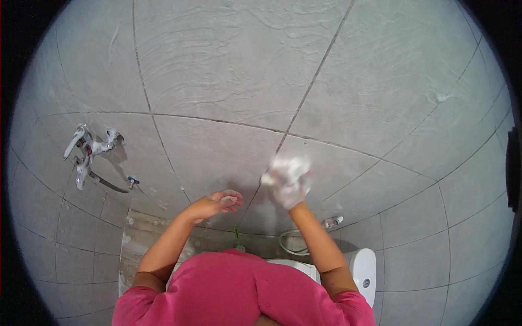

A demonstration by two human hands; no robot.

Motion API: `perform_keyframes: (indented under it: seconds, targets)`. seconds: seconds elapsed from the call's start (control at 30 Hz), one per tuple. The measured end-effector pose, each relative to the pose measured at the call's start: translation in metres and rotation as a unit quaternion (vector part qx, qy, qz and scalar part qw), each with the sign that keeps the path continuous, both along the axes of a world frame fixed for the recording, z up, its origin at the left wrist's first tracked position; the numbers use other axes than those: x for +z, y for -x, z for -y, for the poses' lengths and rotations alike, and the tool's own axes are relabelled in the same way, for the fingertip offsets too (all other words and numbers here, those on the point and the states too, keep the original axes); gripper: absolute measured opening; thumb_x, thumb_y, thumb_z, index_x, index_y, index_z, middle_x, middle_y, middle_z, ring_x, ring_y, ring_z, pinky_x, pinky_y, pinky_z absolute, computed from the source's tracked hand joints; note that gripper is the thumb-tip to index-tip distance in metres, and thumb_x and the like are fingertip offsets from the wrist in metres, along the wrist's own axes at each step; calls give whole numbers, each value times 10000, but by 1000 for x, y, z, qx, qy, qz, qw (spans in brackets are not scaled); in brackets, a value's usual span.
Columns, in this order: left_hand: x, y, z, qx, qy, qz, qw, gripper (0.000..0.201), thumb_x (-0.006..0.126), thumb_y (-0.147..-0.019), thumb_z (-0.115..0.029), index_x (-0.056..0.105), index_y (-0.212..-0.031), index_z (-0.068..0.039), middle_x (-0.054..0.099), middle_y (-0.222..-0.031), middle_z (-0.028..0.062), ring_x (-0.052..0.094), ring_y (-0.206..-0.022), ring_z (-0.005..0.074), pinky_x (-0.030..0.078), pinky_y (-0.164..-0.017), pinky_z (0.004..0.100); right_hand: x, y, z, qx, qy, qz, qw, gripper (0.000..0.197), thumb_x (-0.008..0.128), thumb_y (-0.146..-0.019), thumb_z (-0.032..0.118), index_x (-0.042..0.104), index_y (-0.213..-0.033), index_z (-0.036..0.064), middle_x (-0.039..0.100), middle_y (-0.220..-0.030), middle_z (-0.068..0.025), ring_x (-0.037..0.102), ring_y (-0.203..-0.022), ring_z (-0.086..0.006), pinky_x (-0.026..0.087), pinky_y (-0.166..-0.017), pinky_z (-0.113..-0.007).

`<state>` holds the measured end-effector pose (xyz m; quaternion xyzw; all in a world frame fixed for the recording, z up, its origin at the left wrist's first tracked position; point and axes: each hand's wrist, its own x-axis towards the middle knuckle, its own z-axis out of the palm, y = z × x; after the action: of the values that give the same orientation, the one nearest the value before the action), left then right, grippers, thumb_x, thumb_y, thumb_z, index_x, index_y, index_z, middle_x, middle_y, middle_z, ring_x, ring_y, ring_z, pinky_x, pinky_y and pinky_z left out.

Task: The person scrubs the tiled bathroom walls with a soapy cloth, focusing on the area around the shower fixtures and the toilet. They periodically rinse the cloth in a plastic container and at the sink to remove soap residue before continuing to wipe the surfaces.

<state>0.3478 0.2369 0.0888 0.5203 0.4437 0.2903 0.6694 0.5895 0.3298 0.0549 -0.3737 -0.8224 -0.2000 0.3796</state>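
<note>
The grey tiled wall (217,155) fills the view. The white cistern (360,266) stands low at right; the chrome mixer tap (89,148) is mounted at left. The right hand (290,191) grips a white foamy mass (294,166) at the wall; blur hides finger spread and wall contact. The mass lies at its fingers, long axis indeterminate. The left hand (220,203), farther off, is loosely curled, holding only apparent foam. No writing is legible.

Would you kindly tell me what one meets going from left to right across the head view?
Chrome mixer tap → small blue-handled valve → left hand → right hand → small chrome wall fitting → white toilet cistern.
</note>
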Motion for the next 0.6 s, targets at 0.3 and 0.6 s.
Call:
perform_keyframes:
  seconds: [0.3, 0.6]
  targets:
    - [-9, 14, 9, 15, -5, 14, 1000, 381, 449, -875, -319, 460, -1169, -77, 538, -1113, 65, 509, -960, 154, 366, -818, 278, 43, -53, -22, -100, -224, -37, 969, 585, 501, -783, 468, 411, -1257, 138, 405, -1273, -133, 242, -1267, -283, 73, -1033, -522]
    - [-14, 25, 19, 48, -8, 24, 999, 398, 456, -865, -365, 460, -1162, -100, 545, -1072, 37, 493, -938, 135, 362, -800, 268, 136, 78, -4, -20, -145, -29, 989, 520, 518, -762, 273, 428, -1260, 153, 366, -1317, -93, 311, -1231, -292, 115, -1018, -510]
